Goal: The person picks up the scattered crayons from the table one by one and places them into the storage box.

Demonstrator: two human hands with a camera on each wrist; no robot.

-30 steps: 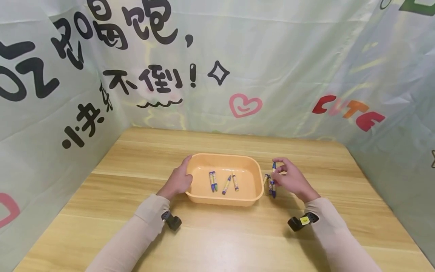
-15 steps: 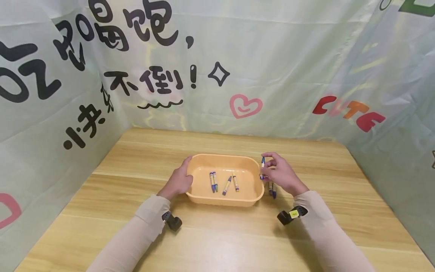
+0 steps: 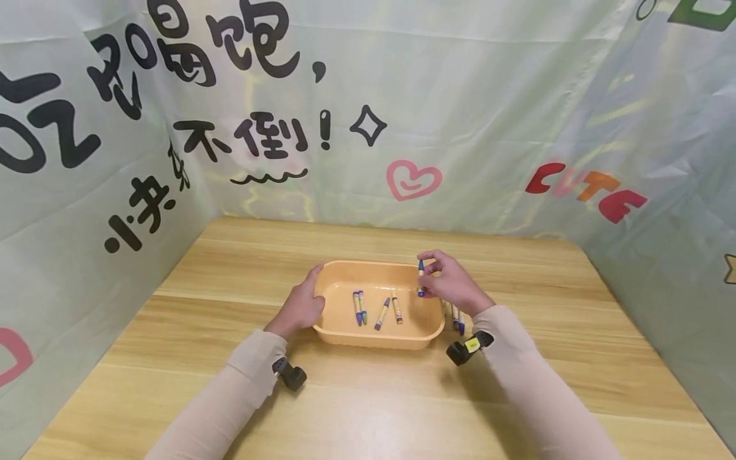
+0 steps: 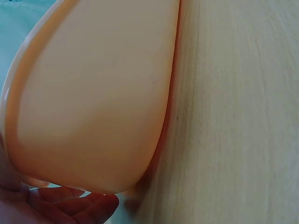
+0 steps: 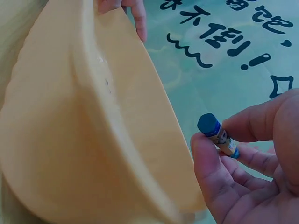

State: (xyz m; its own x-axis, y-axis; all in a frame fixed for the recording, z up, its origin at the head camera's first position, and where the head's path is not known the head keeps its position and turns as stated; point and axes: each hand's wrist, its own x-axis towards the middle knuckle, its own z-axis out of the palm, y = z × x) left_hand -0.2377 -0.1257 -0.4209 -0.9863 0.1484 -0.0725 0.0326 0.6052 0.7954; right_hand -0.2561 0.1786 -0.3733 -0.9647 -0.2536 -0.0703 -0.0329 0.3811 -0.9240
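A light orange plastic basin [image 3: 374, 340] sits on the wooden table. My left hand [image 3: 300, 305] grips its left end, thumb over the rim; in the left wrist view the fingers [image 4: 96, 207] lie against the outside, under the rim. Above the right end of the basin, my right hand [image 3: 457, 284] pinches a blue crayon [image 5: 223, 139] with a paper wrapper, held nearly upright between thumb and fingertips. Several crayons [image 3: 382, 314] lie on the basin's floor, in two loose pairs. Just right of the basin, more crayons [image 3: 456, 316] lie on the table, partly hidden by my right wrist.
The wooden table [image 3: 368, 409] stretches in front of the basin and to both sides. Printed cloth walls [image 3: 489, 128] enclose its back, left and right. A small black camera [image 3: 292, 377] is strapped to my left wrist, another [image 3: 462, 351] to my right.
My right hand has lifted the blue crayon off the group on the table and carried it left, over the basin's right rim. The left hand and basin have stayed put.
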